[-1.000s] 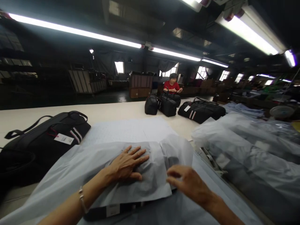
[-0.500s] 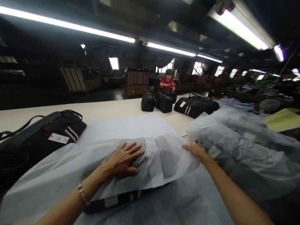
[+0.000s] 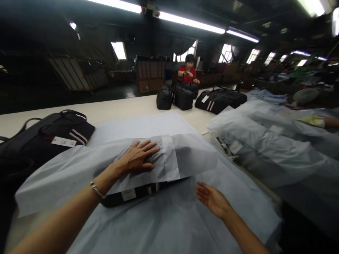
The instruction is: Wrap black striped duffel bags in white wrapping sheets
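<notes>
My left hand [image 3: 139, 156] lies flat with spread fingers on a sheet of white tissue paper [image 3: 76, 165]. Under that paper is a black bag [image 3: 116, 199], of which only the front edge shows, with a white tag [image 3: 128, 194] and pale stripes. A paler strip crosses the sheet just right of my left hand. My right hand [image 3: 212, 199] hovers open over the lower paper sheet [image 3: 164, 225], right of the bag's edge, fingers loosely extended and nothing in them.
A black duffel bag [image 3: 47, 130] with a tag sits at left. More black bags [image 3: 222, 100] stand across the white table [image 3: 127, 109], near a person in red [image 3: 188, 68]. Paper-wrapped bundles [image 3: 278, 137] fill the right side; a yellow-gloved or yellow-cloth-covered hand [image 3: 315, 121] shows there.
My right hand has let go of the tissue's right side and come down and nearer to me. My left hand stays pressed on the paper. The camera view has tipped down.
</notes>
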Action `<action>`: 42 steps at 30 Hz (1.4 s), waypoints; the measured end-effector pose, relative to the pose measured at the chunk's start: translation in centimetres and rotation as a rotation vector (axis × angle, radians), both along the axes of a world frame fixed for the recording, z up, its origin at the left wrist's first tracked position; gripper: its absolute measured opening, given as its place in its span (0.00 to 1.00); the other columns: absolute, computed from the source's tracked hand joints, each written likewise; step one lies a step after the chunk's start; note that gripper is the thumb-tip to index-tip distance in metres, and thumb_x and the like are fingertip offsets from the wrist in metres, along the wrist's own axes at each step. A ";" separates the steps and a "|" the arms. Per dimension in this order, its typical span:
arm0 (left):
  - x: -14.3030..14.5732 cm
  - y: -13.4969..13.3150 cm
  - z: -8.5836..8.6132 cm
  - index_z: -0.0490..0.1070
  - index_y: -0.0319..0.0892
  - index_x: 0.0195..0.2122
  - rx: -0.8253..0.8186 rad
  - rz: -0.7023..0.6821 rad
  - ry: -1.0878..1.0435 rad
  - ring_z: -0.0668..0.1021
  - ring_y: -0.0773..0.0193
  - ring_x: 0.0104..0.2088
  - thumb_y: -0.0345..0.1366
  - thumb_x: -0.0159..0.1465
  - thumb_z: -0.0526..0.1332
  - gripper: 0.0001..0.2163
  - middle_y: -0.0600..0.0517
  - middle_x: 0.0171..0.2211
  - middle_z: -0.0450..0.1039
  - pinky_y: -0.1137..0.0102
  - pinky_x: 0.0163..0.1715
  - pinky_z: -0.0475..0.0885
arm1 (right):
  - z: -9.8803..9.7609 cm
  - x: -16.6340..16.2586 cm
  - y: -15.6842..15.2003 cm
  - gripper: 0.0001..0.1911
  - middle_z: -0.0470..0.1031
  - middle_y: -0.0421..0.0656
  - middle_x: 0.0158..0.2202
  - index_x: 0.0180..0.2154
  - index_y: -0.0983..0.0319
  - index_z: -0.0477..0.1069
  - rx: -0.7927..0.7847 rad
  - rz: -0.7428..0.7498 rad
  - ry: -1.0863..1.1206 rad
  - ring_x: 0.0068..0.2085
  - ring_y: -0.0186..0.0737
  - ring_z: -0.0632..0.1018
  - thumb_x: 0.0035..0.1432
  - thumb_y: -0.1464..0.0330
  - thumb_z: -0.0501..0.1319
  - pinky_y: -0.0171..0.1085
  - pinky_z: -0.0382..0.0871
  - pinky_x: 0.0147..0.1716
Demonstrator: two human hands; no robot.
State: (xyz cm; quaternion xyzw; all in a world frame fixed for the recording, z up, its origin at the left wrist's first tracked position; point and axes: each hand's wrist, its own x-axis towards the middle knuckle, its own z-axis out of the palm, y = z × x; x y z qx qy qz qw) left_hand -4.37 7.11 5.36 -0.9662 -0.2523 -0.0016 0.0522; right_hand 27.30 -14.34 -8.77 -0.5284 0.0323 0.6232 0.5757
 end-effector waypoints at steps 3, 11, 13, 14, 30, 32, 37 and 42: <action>0.1 0.5 -0.1 0.46 0.58 0.69 0.005 -0.008 0.017 0.53 0.47 0.68 0.60 0.65 0.54 0.34 0.52 0.70 0.46 0.49 0.64 0.50 | -0.2 -5.5 2.0 0.20 0.78 0.46 0.35 0.42 0.61 0.67 0.101 0.081 0.104 0.38 0.48 0.81 0.46 0.71 0.70 0.45 0.78 0.39; -0.2 2.1 -0.3 0.46 0.53 0.69 0.037 0.054 0.044 0.53 0.44 0.68 0.62 0.64 0.52 0.37 0.49 0.70 0.46 0.51 0.63 0.52 | 0.0 -9.6 8.6 0.26 0.72 0.38 0.44 0.45 0.52 0.66 0.390 -0.014 0.070 0.41 0.43 0.76 0.42 0.63 0.69 0.53 0.76 0.44; 0.0 2.5 -0.3 0.45 0.53 0.70 0.062 0.120 0.059 0.53 0.44 0.68 0.61 0.64 0.53 0.37 0.48 0.70 0.46 0.51 0.62 0.53 | 0.4 -9.3 10.5 0.24 0.71 0.38 0.46 0.45 0.52 0.65 0.412 0.050 -0.013 0.42 0.42 0.76 0.44 0.63 0.68 0.51 0.76 0.45; 0.1 2.6 -0.4 0.45 0.52 0.70 0.077 0.149 0.064 0.53 0.44 0.68 0.61 0.64 0.53 0.37 0.48 0.70 0.46 0.51 0.62 0.53 | 0.6 -9.0 11.4 0.24 0.71 0.39 0.46 0.45 0.52 0.64 0.410 0.080 -0.051 0.41 0.41 0.76 0.45 0.63 0.67 0.50 0.76 0.45; 0.8 3.9 -0.6 0.34 0.45 0.70 -0.088 0.138 0.104 0.44 0.37 0.67 0.62 0.68 0.41 0.38 0.44 0.70 0.35 0.49 0.61 0.36 | 2.0 1.9 -11.6 0.39 0.60 0.45 0.66 0.63 0.56 0.62 0.755 1.291 -1.682 0.67 0.51 0.58 0.49 0.80 0.58 0.56 0.47 0.67; 0.8 3.9 -0.7 0.33 0.44 0.70 -0.084 0.129 0.111 0.44 0.36 0.67 0.62 0.68 0.40 0.37 0.43 0.70 0.34 0.47 0.61 0.35 | -0.1 1.5 -13.4 0.45 0.53 0.45 0.69 0.66 0.57 0.56 0.782 1.337 -1.854 0.69 0.51 0.51 0.45 0.83 0.54 0.59 0.44 0.67; 0.8 3.4 -0.8 0.32 0.45 0.70 -0.069 0.144 0.132 0.42 0.36 0.67 0.62 0.68 0.40 0.37 0.44 0.70 0.32 0.49 0.61 0.33 | -5.0 0.6 -13.4 0.43 0.56 0.49 0.68 0.66 0.62 0.55 0.806 1.192 -2.036 0.69 0.50 0.52 0.47 0.83 0.52 0.59 0.47 0.67; 1.1 3.0 -0.4 0.34 0.42 0.70 -0.078 0.164 0.133 0.42 0.37 0.67 0.60 0.69 0.42 0.37 0.42 0.70 0.33 0.48 0.62 0.34 | -5.7 1.8 -13.4 0.38 0.64 0.51 0.63 0.64 0.65 0.58 0.910 1.202 -1.935 0.66 0.46 0.61 0.49 0.82 0.51 0.53 0.54 0.66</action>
